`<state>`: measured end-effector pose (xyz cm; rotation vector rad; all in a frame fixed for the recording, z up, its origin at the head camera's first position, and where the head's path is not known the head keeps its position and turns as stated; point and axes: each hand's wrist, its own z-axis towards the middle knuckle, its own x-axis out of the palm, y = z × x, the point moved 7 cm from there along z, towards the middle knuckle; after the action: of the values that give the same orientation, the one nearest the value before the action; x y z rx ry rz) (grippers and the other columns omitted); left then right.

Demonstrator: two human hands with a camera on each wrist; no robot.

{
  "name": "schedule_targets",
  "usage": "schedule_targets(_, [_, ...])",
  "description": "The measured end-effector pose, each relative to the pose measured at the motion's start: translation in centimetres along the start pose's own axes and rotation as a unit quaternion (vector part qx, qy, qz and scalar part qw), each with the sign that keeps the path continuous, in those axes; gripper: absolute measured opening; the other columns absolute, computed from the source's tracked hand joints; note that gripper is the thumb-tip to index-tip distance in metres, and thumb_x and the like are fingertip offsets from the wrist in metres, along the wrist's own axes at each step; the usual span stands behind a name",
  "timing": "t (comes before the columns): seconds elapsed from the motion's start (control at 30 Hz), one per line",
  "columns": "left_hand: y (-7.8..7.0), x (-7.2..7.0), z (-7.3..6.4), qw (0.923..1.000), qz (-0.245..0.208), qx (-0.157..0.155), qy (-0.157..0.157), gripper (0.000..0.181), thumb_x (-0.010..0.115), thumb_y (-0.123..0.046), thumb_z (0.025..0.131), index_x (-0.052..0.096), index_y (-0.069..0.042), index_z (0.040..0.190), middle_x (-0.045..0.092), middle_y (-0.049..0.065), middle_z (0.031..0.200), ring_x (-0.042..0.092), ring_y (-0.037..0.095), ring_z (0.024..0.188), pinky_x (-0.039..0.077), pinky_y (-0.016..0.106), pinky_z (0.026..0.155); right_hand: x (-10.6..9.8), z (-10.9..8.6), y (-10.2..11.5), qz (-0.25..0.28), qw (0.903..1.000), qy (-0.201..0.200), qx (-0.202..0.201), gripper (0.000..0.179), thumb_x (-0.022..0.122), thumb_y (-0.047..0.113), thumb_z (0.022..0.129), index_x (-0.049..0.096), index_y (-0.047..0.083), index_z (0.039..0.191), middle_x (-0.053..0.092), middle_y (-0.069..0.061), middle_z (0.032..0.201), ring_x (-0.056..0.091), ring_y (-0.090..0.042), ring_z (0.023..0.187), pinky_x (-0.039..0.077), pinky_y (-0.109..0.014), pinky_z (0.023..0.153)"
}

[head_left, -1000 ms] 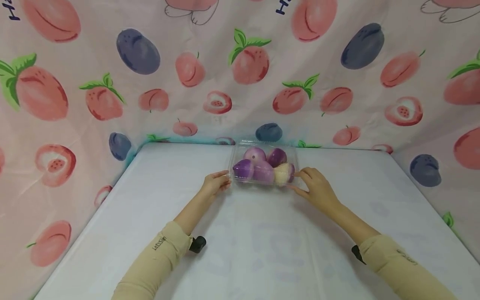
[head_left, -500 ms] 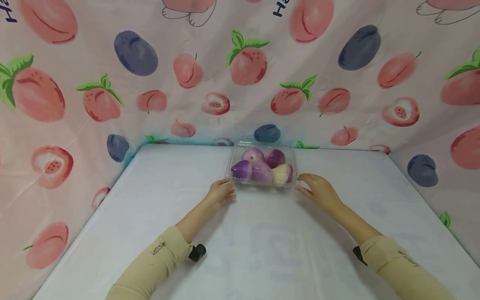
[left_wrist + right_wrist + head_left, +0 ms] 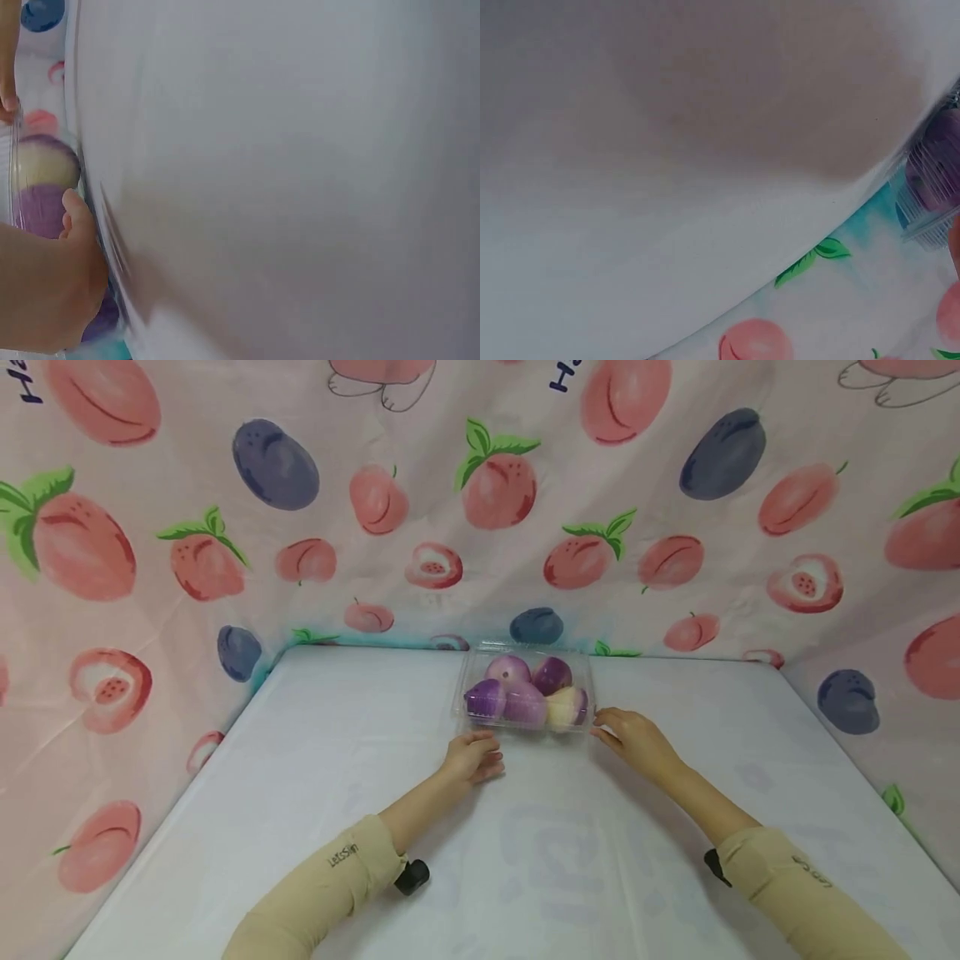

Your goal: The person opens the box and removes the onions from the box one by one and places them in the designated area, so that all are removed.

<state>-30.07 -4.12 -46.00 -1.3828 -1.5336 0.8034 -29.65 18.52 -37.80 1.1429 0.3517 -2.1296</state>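
A clear plastic clamshell box (image 3: 527, 727) stands at the far side of the white table, its lid down. Inside lie several purple onions (image 3: 525, 703), one of them cream-coloured with a purple end. Just in front of the box's front left part is my left hand (image 3: 472, 758), fingers loosely bent with nothing between them. In the left wrist view, this hand (image 3: 64, 277) overlaps the box, its thumb pointing along the front. My right hand (image 3: 633, 739) has its fingertips right at the box's front right corner, thumb and forefinger apart.
White cloth covers the table (image 3: 525, 860). Right behind the box rises a pink fabric backdrop (image 3: 450, 443) printed with peaches and plums, continuing along both sides. A small black camera (image 3: 412, 877) sits at the left wrist.
My left hand has left the box's left side and come round to the right and nearer, in front of it. My right fingertips have drawn slightly outward. The box stays put.
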Motion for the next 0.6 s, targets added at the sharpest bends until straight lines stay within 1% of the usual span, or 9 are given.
schedule_targets(0.07, [0.1, 0.8, -0.1, 1.0000, -0.006, 0.004, -0.001, 0.034, 0.052, -0.006, 0.094, 0.051, 0.005, 0.126, 0.056, 0.016, 0.116, 0.058, 0.013, 0.084, 0.052, 0.034, 0.090, 0.0, 0.0, 0.5, -0.022, 0.9992, -0.011, -0.030, 0.012, 0.074, 0.001, 0.075, 0.067, -0.006, 0.083, 0.070, -0.018, 0.082, 0.068, -0.031, 0.077, 0.054, -0.043, 0.070])
schedule_targets(0.13, [0.2, 1.6, -0.1, 0.9998, -0.015, 0.008, -0.008, 0.032, 0.054, -0.007, 0.093, 0.054, 0.004, 0.123, 0.057, 0.014, 0.115, 0.059, 0.015, 0.088, 0.052, 0.033, 0.089, -0.1, -0.1, 0.9, -0.058, 0.9958, -0.022, -0.067, 0.013, 0.074, 0.000, 0.074, 0.066, -0.006, 0.081, 0.069, -0.016, 0.080, 0.067, -0.029, 0.074, 0.054, -0.041, 0.068])
schedule_targets(0.23, [0.2, 3.0, 0.2, 0.9987, -0.041, 0.019, -0.026, 0.031, 0.057, -0.009, 0.092, 0.057, 0.005, 0.120, 0.060, 0.014, 0.113, 0.062, 0.022, 0.096, 0.053, 0.032, 0.086, -0.1, -0.3, 1.6, -0.113, 0.9861, -0.033, -0.117, 0.015, 0.074, 0.000, 0.072, 0.063, -0.006, 0.080, 0.067, -0.015, 0.078, 0.065, -0.028, 0.073, 0.054, -0.038, 0.068])
schedule_targets(0.3, [0.2, 3.8, 0.3, 0.9974, -0.060, 0.023, -0.033, 0.031, 0.059, -0.011, 0.092, 0.058, 0.005, 0.119, 0.061, 0.015, 0.113, 0.063, 0.024, 0.099, 0.054, 0.032, 0.085, 0.0, -0.4, 1.7, -0.135, 0.9809, -0.034, -0.136, 0.015, 0.073, -0.001, 0.071, 0.061, -0.005, 0.079, 0.065, -0.015, 0.078, 0.064, -0.027, 0.073, 0.054, -0.038, 0.069])
schedule_targets(0.37, [0.2, 4.6, 0.6, 0.9952, -0.084, 0.030, -0.040, 0.030, 0.060, -0.012, 0.092, 0.059, 0.005, 0.116, 0.063, 0.016, 0.112, 0.064, 0.023, 0.096, 0.054, 0.033, 0.084, 0.2, -0.3, 1.6, -0.139, 0.9802, -0.032, -0.137, 0.014, 0.071, -0.003, 0.072, 0.058, -0.005, 0.078, 0.063, -0.015, 0.078, 0.063, -0.028, 0.074, 0.053, -0.038, 0.070])
schedule_targets(0.43, [0.2, 5.1, 0.8, 0.9929, -0.102, 0.035, -0.050, 0.028, 0.061, -0.014, 0.092, 0.060, 0.005, 0.112, 0.065, 0.014, 0.106, 0.064, 0.020, 0.090, 0.054, 0.035, 0.084, 0.3, -0.2, 1.4, -0.136, 0.9816, -0.030, -0.131, 0.014, 0.069, -0.005, 0.073, 0.056, -0.004, 0.077, 0.062, -0.014, 0.078, 0.062, -0.028, 0.074, 0.053, -0.038, 0.071])
schedule_targets(0.53, [0.5, 5.6, 1.0, 0.9904, -0.117, 0.039, -0.062, 0.023, 0.063, -0.015, 0.091, 0.061, 0.002, 0.106, 0.065, 0.009, 0.096, 0.064, 0.018, 0.086, 0.055, 0.036, 0.084, 0.4, -0.1, 1.2, -0.131, 0.9836, -0.029, -0.120, 0.015, 0.068, -0.008, 0.074, 0.054, -0.003, 0.077, 0.061, -0.014, 0.077, 0.062, -0.028, 0.073, 0.053, -0.037, 0.070])
schedule_targets(0.6, [0.7, 6.0, 1.1, 0.9898, -0.121, 0.039, -0.064, 0.022, 0.063, -0.015, 0.091, 0.061, 0.002, 0.105, 0.065, 0.009, 0.096, 0.065, 0.019, 0.087, 0.055, 0.036, 0.084, 0.5, -0.2, 1.1, -0.132, 0.9837, -0.030, -0.118, 0.016, 0.068, -0.008, 0.073, 0.054, -0.003, 0.077, 0.061, -0.014, 0.078, 0.062, -0.028, 0.073, 0.053, -0.037, 0.070])
